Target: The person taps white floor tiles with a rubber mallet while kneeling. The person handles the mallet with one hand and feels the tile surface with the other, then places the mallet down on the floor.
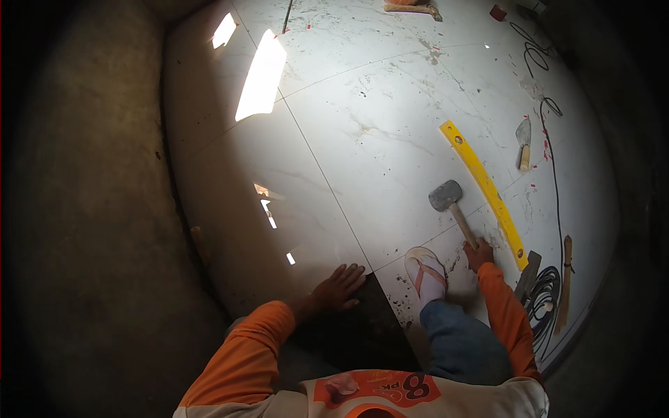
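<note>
My left hand (337, 288) lies flat, fingers spread, on the near edge of a large glossy white floor tile (313, 209). Just below it a dark untiled patch of floor (369, 327) begins. On the right, my right hand (478, 253) is closed round the wooden handle of a rubber mallet (446, 196). The mallet's grey head points away from me, over the tiles. A yellow spirit level (486, 191) lies slantwise right of the mallet. My sandalled foot (426, 273) rests on the tiles between my two hands.
A trowel (523, 145) with a wooden handle lies beyond the level. At the right are a coiled black cable (545, 296), a wooden stick (565, 279) and a cord running along the floor. Small red pieces and crumbs of dirt are scattered there. A bare wall (90, 174) stands at the left.
</note>
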A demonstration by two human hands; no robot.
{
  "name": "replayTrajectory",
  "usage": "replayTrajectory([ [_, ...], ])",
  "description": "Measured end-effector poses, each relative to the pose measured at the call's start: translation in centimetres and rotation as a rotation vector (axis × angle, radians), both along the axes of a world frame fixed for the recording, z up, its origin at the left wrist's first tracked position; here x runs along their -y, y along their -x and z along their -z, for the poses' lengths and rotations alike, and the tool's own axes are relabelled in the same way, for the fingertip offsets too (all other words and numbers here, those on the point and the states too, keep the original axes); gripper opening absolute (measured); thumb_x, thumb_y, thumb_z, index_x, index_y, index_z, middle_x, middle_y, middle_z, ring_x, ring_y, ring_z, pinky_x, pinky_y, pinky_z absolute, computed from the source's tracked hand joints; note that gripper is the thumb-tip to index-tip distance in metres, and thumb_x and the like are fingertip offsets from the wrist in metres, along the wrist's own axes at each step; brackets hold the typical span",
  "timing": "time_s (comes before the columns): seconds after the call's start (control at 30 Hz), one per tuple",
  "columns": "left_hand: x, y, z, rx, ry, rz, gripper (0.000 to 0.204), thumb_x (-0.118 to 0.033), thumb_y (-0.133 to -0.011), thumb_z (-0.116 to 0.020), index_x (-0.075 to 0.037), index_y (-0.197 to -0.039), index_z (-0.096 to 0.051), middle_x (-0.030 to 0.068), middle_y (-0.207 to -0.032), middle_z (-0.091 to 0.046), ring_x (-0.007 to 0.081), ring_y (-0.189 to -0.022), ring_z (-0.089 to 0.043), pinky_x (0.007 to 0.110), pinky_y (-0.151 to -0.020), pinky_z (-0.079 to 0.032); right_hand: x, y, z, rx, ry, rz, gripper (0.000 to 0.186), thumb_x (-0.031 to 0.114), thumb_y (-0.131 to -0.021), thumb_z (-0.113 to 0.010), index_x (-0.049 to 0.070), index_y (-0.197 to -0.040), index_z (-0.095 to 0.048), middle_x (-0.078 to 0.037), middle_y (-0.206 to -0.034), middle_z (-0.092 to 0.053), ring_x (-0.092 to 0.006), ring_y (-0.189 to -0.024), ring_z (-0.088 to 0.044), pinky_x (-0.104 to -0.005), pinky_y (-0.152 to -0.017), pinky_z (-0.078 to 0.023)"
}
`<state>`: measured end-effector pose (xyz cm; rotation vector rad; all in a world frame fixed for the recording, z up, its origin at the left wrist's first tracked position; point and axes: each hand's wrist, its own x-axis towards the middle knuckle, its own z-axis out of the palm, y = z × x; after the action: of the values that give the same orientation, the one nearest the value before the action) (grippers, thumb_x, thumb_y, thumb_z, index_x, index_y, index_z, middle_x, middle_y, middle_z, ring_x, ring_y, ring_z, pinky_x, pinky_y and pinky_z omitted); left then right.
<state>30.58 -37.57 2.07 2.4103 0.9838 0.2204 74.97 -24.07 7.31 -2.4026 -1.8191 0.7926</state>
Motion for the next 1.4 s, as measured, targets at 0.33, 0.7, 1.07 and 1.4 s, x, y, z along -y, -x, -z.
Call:
replayTrajectory([
  [0.33,2.5,-5.8,-7.3,0.055,0.712,-0.05,0.056,-0.029,-0.092,-0.056,-0.013,-0.142,-0.038,0.0196,-0.131,-0.052,0.0427,-0.109,-0.058,0.045,-0.091,-0.051,-1.3,-0.7,1.9,-0.018,-0.53,0.001,0.038,0.028,-0.081,-0.069,0.0,-0.102,-0.054,-0.022,-0.101,-0.055,-0.0387,-0.095,-0.054,-0.0443,-0.081,-0.045],
  [0.7,-3.3,-1.2,-7.7,-0.065,0.211,-0.845,0.047,0.001,-0.083,-0.053,-0.008,-0.129,-0.05,0.0232,-0.124,-0.05,0.0393,-0.106,-0.057,0.048,-0.088,-0.05,-25.7,18.4,0.1,-0.392,-0.784,-0.467,0.027,0.018,-0.081,-0.066,0.007,-0.103,-0.054,-0.012,-0.105,-0.054,-0.034,-0.099,-0.05,-0.0429,-0.085,-0.041],
  [1.07,-43.5,2.7,0.1,-0.322,0.033,-1.048,0.074,-0.049,-0.093,-0.042,-0.004,-0.148,-0.023,0.0222,-0.155,-0.015,0.0459,-0.143,-0.009,0.065,-0.111,-0.004,-51.3,37.8,8.3,-0.244,-0.613,-0.634,0.076,0.047,-0.09,-0.054,0.005,-0.147,-0.026,-0.026,-0.15,-0.023,-0.0372,-0.14,-0.022,-0.0529,-0.115,-0.016],
  [1.4,-51.7,7.9,0.4,-0.146,0.121,-1.206,0.067,-0.047,-0.089,-0.051,-0.009,-0.143,-0.037,0.0219,-0.152,-0.026,0.049,-0.137,-0.024,0.075,-0.101,-0.016,-69.4,49.4,9.2,0.27,-0.619,-0.655,0.082,0.059,-0.088,-0.052,0.007,-0.146,-0.028,-0.023,-0.145,-0.033,-0.0343,-0.139,-0.029,-0.059,-0.109,-0.024],
])
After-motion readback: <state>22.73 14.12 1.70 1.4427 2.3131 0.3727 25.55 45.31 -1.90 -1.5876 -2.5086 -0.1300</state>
